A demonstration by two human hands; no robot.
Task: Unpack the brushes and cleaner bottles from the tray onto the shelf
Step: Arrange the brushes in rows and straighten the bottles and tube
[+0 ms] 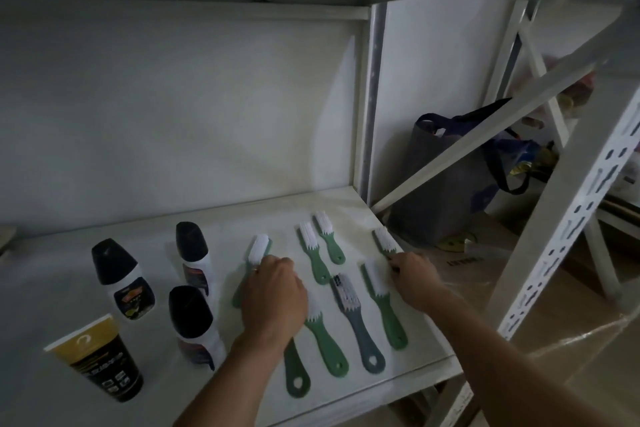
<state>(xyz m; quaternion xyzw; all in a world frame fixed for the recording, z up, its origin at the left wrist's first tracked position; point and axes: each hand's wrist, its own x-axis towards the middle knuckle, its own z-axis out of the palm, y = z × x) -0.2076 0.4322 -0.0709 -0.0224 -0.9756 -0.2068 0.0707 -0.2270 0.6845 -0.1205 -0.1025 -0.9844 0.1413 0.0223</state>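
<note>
White sheet metal forms the shelf, which carries every task item visible; the tray is out of view. Three cleaner bottles with black caps stand at the left: one at the rear, one at the far left and one nearer the front edge. A gold-and-black tube stands on its black cap at the front left corner, just beside the bottles. Brushes lie flat to the right of the bottles, bristle ends pointing toward the back wall. The left hand is curled, palm down, over the handle of a green brush whose white bristles project beyond the knuckles; whether the fingers clamp it or only rest on it cannot be determined. A dark green brush handle and a lighter green brush extend toward the front edge from under that hand and wrist. Two small green brushes lie side by side behind these. A grey brush and a green brush lie parallel between the two hands. The right hand pinches the handle end of a green brush at the right rear edge of the shelf, fingertips closed on it. A dark tote bag sits on the floor beyond the shelf's right end.
</note>
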